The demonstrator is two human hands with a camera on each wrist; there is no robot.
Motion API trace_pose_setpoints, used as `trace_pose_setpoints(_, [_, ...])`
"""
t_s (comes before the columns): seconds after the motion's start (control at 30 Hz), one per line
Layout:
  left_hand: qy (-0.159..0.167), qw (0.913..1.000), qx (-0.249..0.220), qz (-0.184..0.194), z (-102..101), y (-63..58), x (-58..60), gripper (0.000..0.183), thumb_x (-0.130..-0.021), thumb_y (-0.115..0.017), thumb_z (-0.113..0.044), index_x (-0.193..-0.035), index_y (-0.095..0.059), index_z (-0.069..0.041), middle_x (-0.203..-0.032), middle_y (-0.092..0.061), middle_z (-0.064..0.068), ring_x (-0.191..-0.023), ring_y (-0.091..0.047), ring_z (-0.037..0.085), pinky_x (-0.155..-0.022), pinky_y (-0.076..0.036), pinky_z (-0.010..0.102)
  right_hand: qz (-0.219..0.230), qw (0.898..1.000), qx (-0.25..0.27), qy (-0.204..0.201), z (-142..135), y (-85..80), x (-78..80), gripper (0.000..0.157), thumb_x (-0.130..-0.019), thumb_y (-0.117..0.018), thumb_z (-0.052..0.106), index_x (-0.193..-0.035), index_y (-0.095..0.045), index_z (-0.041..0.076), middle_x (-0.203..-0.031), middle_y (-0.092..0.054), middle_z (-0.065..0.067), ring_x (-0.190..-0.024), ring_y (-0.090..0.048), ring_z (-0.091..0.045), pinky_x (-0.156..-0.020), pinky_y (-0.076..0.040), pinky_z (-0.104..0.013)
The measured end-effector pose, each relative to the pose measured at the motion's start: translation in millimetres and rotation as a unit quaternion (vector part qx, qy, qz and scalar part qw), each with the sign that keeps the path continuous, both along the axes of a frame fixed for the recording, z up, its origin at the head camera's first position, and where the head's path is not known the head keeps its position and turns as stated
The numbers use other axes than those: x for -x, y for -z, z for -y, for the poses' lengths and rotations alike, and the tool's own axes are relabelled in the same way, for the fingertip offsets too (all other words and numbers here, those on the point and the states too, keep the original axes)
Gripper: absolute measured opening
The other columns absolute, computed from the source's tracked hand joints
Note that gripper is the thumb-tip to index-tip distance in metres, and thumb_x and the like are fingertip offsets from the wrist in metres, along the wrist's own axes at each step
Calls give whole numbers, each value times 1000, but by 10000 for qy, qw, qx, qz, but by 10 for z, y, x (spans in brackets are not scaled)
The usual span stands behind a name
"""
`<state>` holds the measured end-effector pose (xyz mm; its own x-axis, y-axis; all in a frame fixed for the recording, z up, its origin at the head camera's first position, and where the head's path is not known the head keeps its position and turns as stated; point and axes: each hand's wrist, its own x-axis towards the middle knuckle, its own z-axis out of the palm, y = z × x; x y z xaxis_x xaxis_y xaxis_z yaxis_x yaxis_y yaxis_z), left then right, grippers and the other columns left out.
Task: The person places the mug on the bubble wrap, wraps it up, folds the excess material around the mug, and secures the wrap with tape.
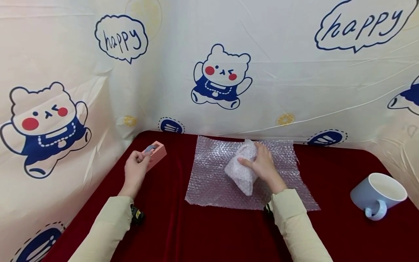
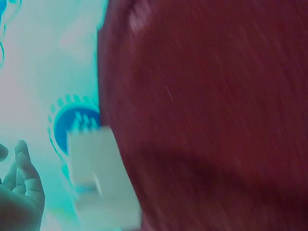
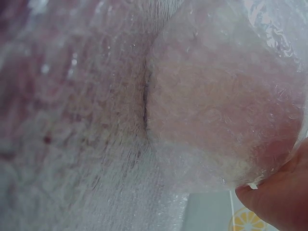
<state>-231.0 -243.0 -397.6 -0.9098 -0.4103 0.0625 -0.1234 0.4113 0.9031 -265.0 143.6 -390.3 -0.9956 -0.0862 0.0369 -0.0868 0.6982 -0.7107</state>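
Note:
On the left, my left hand (image 1: pixel 135 165) is at a pink tape dispenser (image 1: pixel 158 153) with a grey-blue roll (image 1: pixel 150 148). Its fingers bend toward the roll; whether they pinch tape is unclear. In the left wrist view the dispenser (image 2: pixel 101 183) looks blurred and pale, with the left hand (image 2: pixel 21 192) beside it. My right hand (image 1: pixel 264 163) grips a bubble-wrapped bundle (image 1: pixel 243 169), thumb on the near side, fingers behind. Up close, the bundle (image 3: pixel 221 110) shows something pinkish through the film, its kind hidden. The right thumb (image 3: pixel 279 192) presses its edge.
A flat sheet of bubble wrap (image 1: pixel 209 182) lies under the bundle on the dark red tablecloth (image 1: pixel 212 233). A light blue mug (image 1: pixel 364 193) with a white inside stands at the far right. Printed curtains (image 1: pixel 278 83) rise along the table's back and sides.

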Motion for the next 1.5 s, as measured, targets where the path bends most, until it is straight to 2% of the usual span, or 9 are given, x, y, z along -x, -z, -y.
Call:
trace_pose_setpoints(0.2, [1111, 9906, -735, -314, -497, -80, 72, 29, -92, -55, -6, -78, -30, -9, -124, -63, 20, -81, -59, -9, -69, -44, 13, 79, 10000, -13, -26, -7, -14, 1, 93, -84, -68, 42, -148, -19, -4, -151, -24, -26, -141, -17, -44, -116, -15, -57])
trace_pose_setpoints(0.33, [1820, 9784, -820, -532, -891, -90, 93, 32, -88, -57, 4, -77, -29, -8, -130, -59, 23, -94, -68, 11, -72, -45, 15, 104, 9999, 29, -38, -8, -25, 16, 89, -85, -67, 39, -147, -20, -5, -151, -24, -28, -141, -17, -45, -117, -14, -56])
trace_pose_setpoints(0.47, [2466, 9646, -681, -644, -1269, -97, 95, 28, -85, -56, 10, -79, -32, -4, -134, -56, 23, -107, -64, 37, -74, -48, 18, 90, 9999, 83, -75, 2, -32, 27, 86, -87, -65, 36, -146, -20, -7, -151, -23, -29, -141, -16, -45, -117, -13, -56])
trace_pose_setpoints(0.63, [3128, 9435, -759, -782, -1651, -114, 121, 23, -81, -52, 15, -82, -34, 2, -138, -53, 21, -109, -62, 40, -68, -48, 18, 60, 9998, 126, -113, 4, -43, 22, 81, -89, -62, 32, -146, -20, -8, -151, -22, -30, -141, -16, -46, -117, -11, -57])
trace_pose_setpoints(0.73, [3333, 9348, -841, -889, -1824, -116, 148, 21, -79, -52, 16, -86, -36, 6, -140, -52, 19, -108, -63, 39, -76, -52, 23, -7, 9997, 183, -152, 6, -57, 14, 77, -90, -60, 29, -145, -22, -10, -150, -24, -32, -140, -17, -47, -117, -12, -57])
trace_pose_setpoints(0.9, [3558, 9263, -753, -986, -2052, -109, 188, 22, -80, -54, 14, -89, -37, 2, -143, -49, 16, -108, -63, 35, -88, -54, 34, -22, 9995, 252, -170, 5, -90, 7, 74, -91, -59, 27, -144, -25, -11, -148, -28, -32, -139, -22, -47, -116, -16, -58])
trace_pose_setpoints(1.13, [4102, 8975, -1071, -1214, -2227, -118, 224, 26, -83, -51, 19, -92, -32, 3, -150, -37, 20, -115, -58, 40, -98, -50, 39, -290, 9995, -36, -69, 5, -105, 3, 71, -87, -64, 28, -140, -36, -11, -146, -36, -30, -135, -33, -46, -112, -27, -58])
trace_pose_setpoints(1.27, [4199, 8936, -927, -1287, -2233, -133, 237, 26, -83, -49, 20, -94, -32, 3, -151, -35, 21, -119, -56, 42, -99, -49, 41, -519, 9978, -418, 20, 18, -97, -10, 74, -85, -65, 31, -138, -39, -12, -145, -32, -29, -135, -28, -46, -112, -25, -58])
trace_pose_setpoints(1.5, [4423, 8863, -1002, -941, -2239, -133, 305, 26, -87, -54, 10, -95, -30, 2, -155, -30, 18, -125, -53, 38, -97, -51, 39, -790, 9947, -651, -105, -17, -98, -28, 73, -84, -66, 29, -136, -40, -15, -137, -36, -34, -129, -31, -49, -107, -30, -59])
